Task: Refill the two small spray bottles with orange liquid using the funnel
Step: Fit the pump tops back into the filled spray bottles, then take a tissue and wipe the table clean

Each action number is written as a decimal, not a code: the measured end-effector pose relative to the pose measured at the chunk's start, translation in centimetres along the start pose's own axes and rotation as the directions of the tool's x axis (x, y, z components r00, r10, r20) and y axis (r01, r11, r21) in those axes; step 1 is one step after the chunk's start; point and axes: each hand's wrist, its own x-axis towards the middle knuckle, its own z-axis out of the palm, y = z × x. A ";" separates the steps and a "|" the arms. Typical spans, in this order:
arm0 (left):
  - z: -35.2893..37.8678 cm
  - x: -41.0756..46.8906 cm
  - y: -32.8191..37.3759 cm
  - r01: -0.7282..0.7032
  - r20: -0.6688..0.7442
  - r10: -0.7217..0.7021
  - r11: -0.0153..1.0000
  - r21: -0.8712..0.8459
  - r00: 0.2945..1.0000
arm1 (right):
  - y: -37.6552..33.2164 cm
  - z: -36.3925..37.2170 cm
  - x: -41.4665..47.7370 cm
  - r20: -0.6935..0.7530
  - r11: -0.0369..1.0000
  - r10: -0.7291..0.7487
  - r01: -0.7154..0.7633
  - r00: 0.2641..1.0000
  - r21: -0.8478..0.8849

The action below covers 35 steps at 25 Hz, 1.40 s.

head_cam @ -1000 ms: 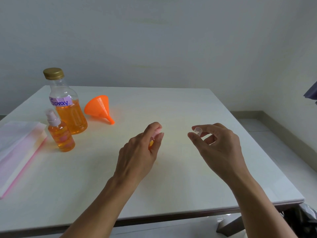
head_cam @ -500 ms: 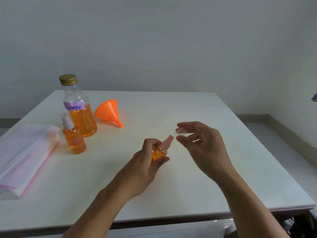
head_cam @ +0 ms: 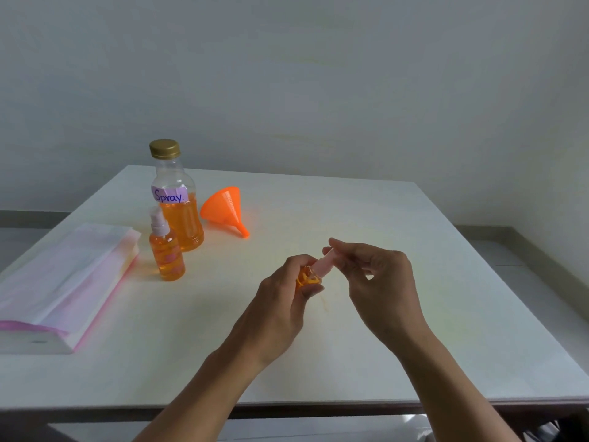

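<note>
Two hands working the cap at a small spray bottle's pink nozzle, above the surface.

The left hand (head_cam: 280, 298) grips the small spray bottle (head_cam: 307, 278), tilted; right hand (head_cam: 379, 279) fingers pinch at its pink sprayer top (head_cam: 322, 266), presumably fitting a clear cap. Slick plastic could slip and the bottle drop onto the smooth white surface (head_cam: 350, 362). Farther off stand a second capped spray bottle (head_cam: 166, 250), the gold-lidded clear bottle (head_cam: 178, 205) labelled "Spray", and a ribbed orange funnel (head_cam: 224, 207) on its side.

Probably home: bare white table (head_cam: 318, 330)
</note>
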 end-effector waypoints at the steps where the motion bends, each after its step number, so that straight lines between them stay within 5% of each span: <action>1: -0.1 0.0 0.0 -0.005 -0.011 0.005 1.000 -0.004 1.000 | -0.2 0.2 -0.2 -0.009 1.000 -0.007 0.007 1.000 0.000; 9: -1.1 0.9 -0.1 0.029 -0.051 -0.032 0.998 -0.054 0.998 | 0.3 0.7 0.7 0.106 0.996 -0.016 0.007 0.994 0.090; 15: -6.1 -1.1 -4.3 0.147 -0.221 -0.147 0.989 -0.016 0.964 | 0.2 2.3 -0.7 0.214 0.982 -0.097 0.129 0.972 -0.139; 20: -11.2 -3.7 -7.5 0.274 -0.448 -0.228 0.961 0.040 0.864 | -0.5 5.5 -3.0 0.474 0.925 -0.191 0.319 0.860 -0.205; 24: -12.0 -4.7 -8.7 0.340 -0.461 -0.276 0.938 0.060 0.843 | -0.3 7.6 -3.9 0.616 0.891 -0.168 0.386 0.770 -0.239; 32: -12.0 -4.9 -8.6 0.395 -0.444 -0.355 0.919 -0.004 0.822 | 1.4 10.8 -4.0 0.617 0.846 -0.155 0.426 0.772 -0.320; 35: -13.3 -6.0 -7.5 0.342 -0.476 -0.251 0.933 0.114 0.843 | 1.3 11.1 -4.1 0.629 0.833 -0.150 0.441 0.762 -0.335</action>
